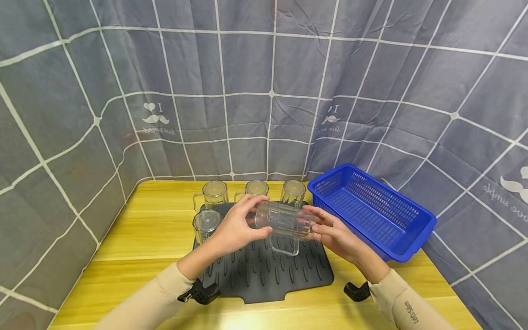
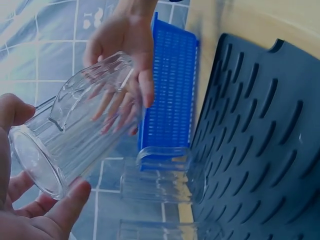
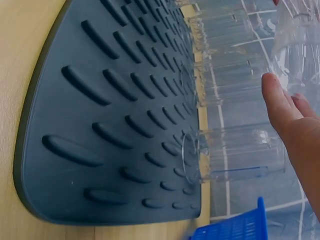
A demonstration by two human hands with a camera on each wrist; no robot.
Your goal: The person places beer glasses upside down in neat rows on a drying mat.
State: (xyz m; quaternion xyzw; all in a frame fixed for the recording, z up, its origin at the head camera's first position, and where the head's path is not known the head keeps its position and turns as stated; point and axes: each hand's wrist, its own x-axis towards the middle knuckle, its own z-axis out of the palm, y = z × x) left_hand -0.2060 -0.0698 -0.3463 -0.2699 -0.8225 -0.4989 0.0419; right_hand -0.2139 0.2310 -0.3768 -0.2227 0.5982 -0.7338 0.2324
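A clear glass mug [image 1: 284, 221] is tilted nearly onto its side above the dark drying mat [image 1: 264, 275], its handle [image 1: 285, 249] hanging toward me. My left hand [image 1: 244, 222] grips the mug round its base end, thumb on the near side and fingers on the far side. At the mouth end is my right hand [image 1: 336, 233], fingers extended along the rim. Through the glass, the left wrist view shows those right fingers spread and mostly straight. Several more glass mugs stand upside down at the back and left of the mat, including one mug [image 1: 207, 223] beside my left wrist.
A blue perforated basket [image 1: 416, 238] stands at the right of the wooden table [image 1: 136, 229]. Behind the table hangs a grey curtain [image 1: 247, 114] with white grid lines. Three upturned mugs line the mat's back edge, among them a mug [image 1: 294, 190] close to the basket.
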